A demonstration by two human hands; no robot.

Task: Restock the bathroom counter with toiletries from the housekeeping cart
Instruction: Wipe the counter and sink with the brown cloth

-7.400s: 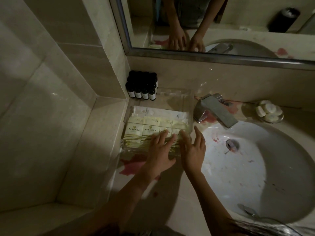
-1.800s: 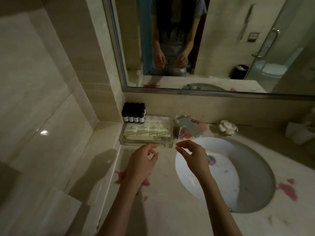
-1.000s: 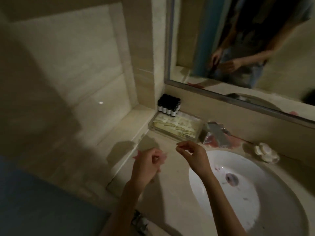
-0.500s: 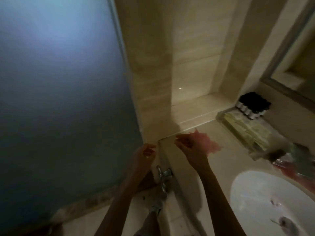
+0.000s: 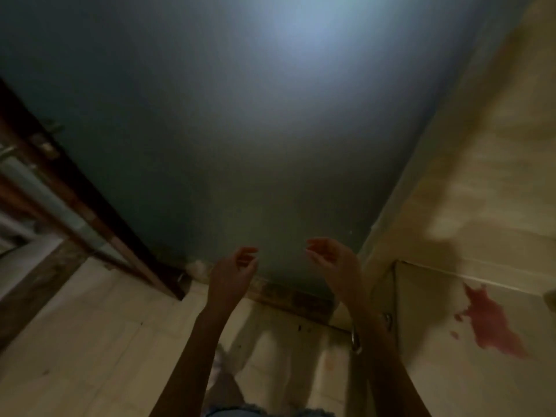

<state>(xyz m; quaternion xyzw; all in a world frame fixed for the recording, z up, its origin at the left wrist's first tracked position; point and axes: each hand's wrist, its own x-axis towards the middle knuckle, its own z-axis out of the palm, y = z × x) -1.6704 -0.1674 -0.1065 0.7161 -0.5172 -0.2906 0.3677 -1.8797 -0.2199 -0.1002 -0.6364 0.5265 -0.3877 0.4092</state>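
My left hand [image 5: 233, 273] and my right hand [image 5: 332, 263] are raised side by side in front of a frosted blue-grey glass panel [image 5: 240, 130]. Both hang with fingers loosely curled and nothing in them. Only the near left corner of the bathroom counter [image 5: 469, 320], beige stone with a red blotch, shows at the right edge. The tray of sachets, the small bottles and the cart are out of view.
A dark wooden door frame [image 5: 78, 188] runs diagonally at the left, with an opening beyond it. Pale tiled floor [image 5: 99, 341] lies below my arms. A metal fitting [image 5: 356, 338] hangs on the counter's side, by my right forearm.
My view has swung left, away from the counter; the tray, bottles and sink have left the frame. Both hands came off the sachets and stay raised, holding nothing.
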